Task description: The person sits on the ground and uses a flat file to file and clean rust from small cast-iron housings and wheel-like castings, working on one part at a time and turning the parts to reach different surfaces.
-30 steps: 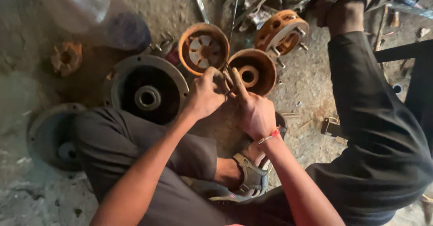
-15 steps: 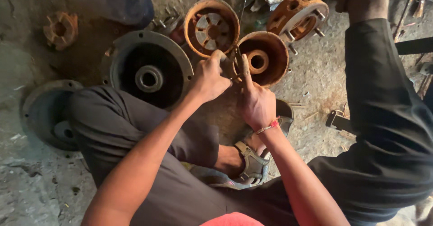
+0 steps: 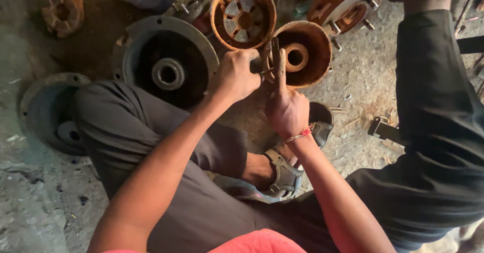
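The left hand (image 3: 236, 76) is closed in a fist around one end of a small dark metal piece (image 3: 261, 67), and the right hand (image 3: 286, 106) meets it from the other side, thumb and curled fingers pinching while two fingers stand straight up. What exactly the piece is cannot be told; most of it is hidden inside the two grips. It sits between the hands, held just above the near rim of a rusty round cup-shaped housing (image 3: 305, 53) that rests on the dirty floor (image 3: 30, 202).

By its look the piece is hard iron: stiff, small enough to be light, probably rough or greasy, so a firm pinch at both ends, as here, seems the safe hold. The housing itself looks heavy and rigid, with a flaky rusted rim best gripped at the edge with the whole hand.

Just behind it lies a second rusty housing (image 3: 243, 13) with spokes inside, and to the right a third rusty part with studs (image 3: 348, 3). To the left, beside the person's bent knee, sits a large grey cover with a central hub (image 3: 166, 64), and farther left another grey cover (image 3: 48, 111). A sandalled foot (image 3: 282, 175) shows below the hands.
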A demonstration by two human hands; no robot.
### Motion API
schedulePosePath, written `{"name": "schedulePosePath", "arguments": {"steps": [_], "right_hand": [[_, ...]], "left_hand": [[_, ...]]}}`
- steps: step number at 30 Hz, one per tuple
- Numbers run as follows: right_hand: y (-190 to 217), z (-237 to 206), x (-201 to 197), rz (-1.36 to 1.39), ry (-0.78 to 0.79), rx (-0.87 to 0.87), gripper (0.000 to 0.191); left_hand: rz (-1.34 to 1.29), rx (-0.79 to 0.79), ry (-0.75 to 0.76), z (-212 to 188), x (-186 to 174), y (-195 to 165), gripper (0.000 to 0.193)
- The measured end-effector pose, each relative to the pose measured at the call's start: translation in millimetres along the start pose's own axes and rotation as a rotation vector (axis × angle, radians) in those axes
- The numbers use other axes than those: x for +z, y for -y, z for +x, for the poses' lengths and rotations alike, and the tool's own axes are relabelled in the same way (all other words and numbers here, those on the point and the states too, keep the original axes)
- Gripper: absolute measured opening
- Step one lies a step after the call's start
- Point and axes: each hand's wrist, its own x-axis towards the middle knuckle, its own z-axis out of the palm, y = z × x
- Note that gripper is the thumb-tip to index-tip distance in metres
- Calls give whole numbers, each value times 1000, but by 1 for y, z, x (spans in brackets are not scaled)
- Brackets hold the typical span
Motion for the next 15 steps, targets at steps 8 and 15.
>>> {"name": "schedulePosePath", "arguments": {"steps": [8, 15], "right_hand": [[1, 1, 0, 52, -70, -86, 94], [3, 2, -3, 32, -26, -21, 95]], "left_hand": [[36, 6, -54, 0, -1, 2, 21], [10, 54, -69, 2, -3, -1, 18]]}}
